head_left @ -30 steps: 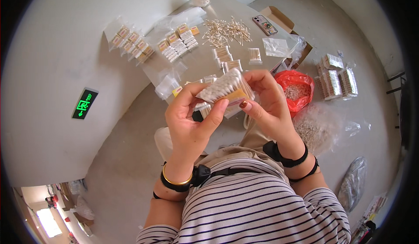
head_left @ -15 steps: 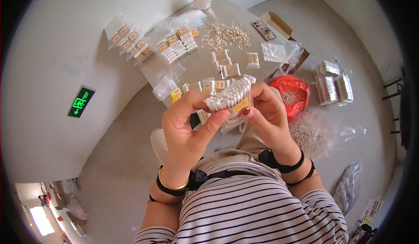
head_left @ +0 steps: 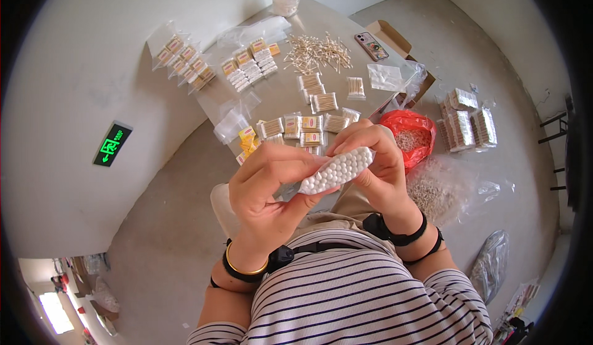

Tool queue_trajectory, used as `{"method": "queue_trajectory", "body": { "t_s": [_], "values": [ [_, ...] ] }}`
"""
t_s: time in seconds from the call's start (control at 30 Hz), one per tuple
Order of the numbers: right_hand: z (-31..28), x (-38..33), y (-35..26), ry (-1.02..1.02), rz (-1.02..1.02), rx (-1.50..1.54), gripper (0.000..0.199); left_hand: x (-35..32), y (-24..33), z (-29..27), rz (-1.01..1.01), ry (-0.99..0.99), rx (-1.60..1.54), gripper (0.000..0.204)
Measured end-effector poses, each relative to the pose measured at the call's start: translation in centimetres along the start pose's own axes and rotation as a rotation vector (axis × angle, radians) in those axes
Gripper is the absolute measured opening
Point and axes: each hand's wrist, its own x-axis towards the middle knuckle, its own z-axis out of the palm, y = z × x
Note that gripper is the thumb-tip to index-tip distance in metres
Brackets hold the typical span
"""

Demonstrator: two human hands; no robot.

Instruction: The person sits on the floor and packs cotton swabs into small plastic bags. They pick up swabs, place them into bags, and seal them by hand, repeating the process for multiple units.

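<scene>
Between my hands is a pack of cotton swabs (head_left: pixel 337 171), its rows of white tips turned up toward me. My left hand (head_left: pixel 265 181) pinches its left end. Closed on the right end is my right hand (head_left: pixel 374 166), its thumb below and its fingers behind. The lower part of the pack is hidden by my fingers. Just beyond my hands, several small clear packs of swabs (head_left: pixel 293 126) lie on the grey table (head_left: pixel 272 105), some with a yellow card inside. Yellow cards (head_left: pixel 247 138) lie near my left hand.
Loose swabs (head_left: pixel 318 53) are heaped farther back, near a phone (head_left: pixel 371 46). Bundled packs (head_left: pixel 250 62) stand at the left beside bagged packs (head_left: pixel 183 62). A red bag of swabs (head_left: pixel 407 138) is at the right, with stacked bundles (head_left: pixel 463 122) on the floor beyond.
The pack has come lower and tipped so its swab ends face up; its yellow card no longer shows. Both hands still hold it.
</scene>
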Motion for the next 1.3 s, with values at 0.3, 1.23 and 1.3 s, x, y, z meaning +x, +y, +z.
{"method": "queue_trajectory", "body": {
  "t_s": [0.3,1.23,1.3],
  "values": [
    [-0.1,0.3,0.0,-0.042,-0.177,-0.236,0.025,0.0,0.6,0.4,0.129,0.015,0.174,0.037],
    [0.7,1.0,-0.3,-0.329,-0.125,-0.399,0.025,-1.1,0.7,-1.9,0.108,-0.040,0.254,0.035],
    [0.8,1.1,-0.1,-0.342,-0.106,-0.379,0.027,-1.5,0.5,-2.1,0.055,-0.025,0.191,0.035]
  ]
}}
